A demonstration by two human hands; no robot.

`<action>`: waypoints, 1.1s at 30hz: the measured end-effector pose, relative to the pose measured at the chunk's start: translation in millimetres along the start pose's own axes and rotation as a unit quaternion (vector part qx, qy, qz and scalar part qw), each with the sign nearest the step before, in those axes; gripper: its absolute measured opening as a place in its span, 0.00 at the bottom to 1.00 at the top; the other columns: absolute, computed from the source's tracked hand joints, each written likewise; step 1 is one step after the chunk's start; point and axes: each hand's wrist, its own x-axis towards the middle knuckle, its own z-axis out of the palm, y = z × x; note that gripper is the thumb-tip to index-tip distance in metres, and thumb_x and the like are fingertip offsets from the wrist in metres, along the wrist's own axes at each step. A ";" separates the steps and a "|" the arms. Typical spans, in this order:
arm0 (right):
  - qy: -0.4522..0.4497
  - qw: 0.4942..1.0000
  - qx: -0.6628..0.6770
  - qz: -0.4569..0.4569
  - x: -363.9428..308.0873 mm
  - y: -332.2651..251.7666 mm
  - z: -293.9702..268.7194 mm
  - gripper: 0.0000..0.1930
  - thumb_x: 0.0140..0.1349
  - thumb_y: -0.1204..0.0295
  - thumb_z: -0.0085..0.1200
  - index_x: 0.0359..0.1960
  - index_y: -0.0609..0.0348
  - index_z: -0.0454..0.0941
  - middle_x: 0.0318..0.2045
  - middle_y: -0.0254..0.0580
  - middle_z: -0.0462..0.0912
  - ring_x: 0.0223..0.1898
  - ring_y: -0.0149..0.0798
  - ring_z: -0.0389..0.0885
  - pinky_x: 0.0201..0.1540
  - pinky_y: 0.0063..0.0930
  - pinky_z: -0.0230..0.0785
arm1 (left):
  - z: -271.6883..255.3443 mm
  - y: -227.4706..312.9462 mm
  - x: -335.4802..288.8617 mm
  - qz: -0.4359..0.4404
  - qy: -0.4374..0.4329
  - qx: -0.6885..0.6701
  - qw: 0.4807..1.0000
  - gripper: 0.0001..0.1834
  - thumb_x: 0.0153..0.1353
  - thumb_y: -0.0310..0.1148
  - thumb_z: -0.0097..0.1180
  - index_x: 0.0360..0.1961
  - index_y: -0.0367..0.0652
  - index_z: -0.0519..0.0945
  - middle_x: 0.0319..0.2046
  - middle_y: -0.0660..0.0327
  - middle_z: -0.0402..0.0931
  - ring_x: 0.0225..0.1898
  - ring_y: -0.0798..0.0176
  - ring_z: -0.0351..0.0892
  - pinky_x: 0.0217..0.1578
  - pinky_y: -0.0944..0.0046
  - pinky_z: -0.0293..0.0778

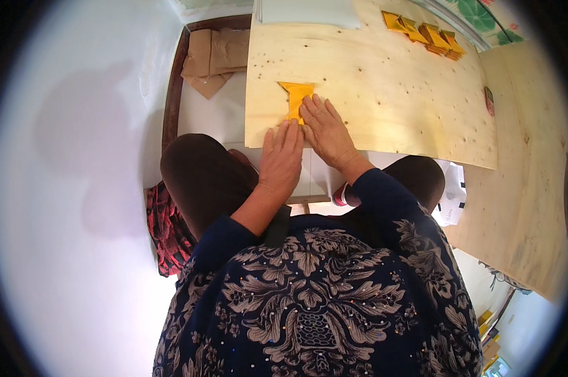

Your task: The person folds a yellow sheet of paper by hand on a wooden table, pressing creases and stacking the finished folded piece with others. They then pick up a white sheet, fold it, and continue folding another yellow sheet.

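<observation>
A piece of folded yellow-orange paper [299, 94] with flared, pointed upper corners lies flat near the front left of the plywood table [384, 94]. My right hand [328, 132] rests on its right side, palm down, with the fingers stretched out. At the paper's lower edge, my left hand [282, 154] lies with its fingers extended and its fingertips touching the paper. Both hands are close together by the table's front edge. They cover the lower part and right side of the paper. Neither hand visibly grips anything.
Several folded yellow-orange pieces [431, 39] sit in overlapping piles at the far right. A stack of pale sheets [309, 12] is at the back left. A small reddish object [489, 100] lies near the right edge. Brown cardboard [218, 53] rests left of the table.
</observation>
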 end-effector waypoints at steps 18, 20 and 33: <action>0.105 0.994 -0.009 -0.010 -47.1 -34.9 -21.4 0.18 0.56 0.72 0.53 0.50 0.54 0.80 0.54 0.37 0.80 0.58 0.38 0.74 0.61 0.40 0.60 | -38.9 -16.4 -46.2 -0.394 -0.218 -0.709 0.543 0.23 0.63 0.44 0.60 0.50 0.37 0.74 0.45 0.53 0.77 0.46 0.55 0.79 0.41 0.57 0.78; 0.120 0.993 0.008 0.004 -59.0 -40.8 -31.4 0.18 0.56 0.72 0.54 0.50 0.54 0.80 0.53 0.37 0.80 0.58 0.37 0.74 0.62 0.40 0.59 | -37.2 -4.3 -37.0 -0.362 -0.178 -0.779 0.480 0.23 0.65 0.46 0.58 0.52 0.39 0.72 0.45 0.56 0.77 0.46 0.57 0.79 0.41 0.59 0.78; 0.254 0.682 0.612 0.309 -142.1 -75.3 -166.6 0.27 0.69 0.55 0.52 0.61 0.63 0.71 0.53 0.40 0.78 0.54 0.31 0.76 0.50 0.25 0.69 | -126.3 51.0 2.8 -0.159 -0.211 -0.658 0.705 0.09 0.62 0.33 0.62 0.38 0.37 0.82 0.31 0.60 0.84 0.29 0.69 0.81 0.34 0.71 0.73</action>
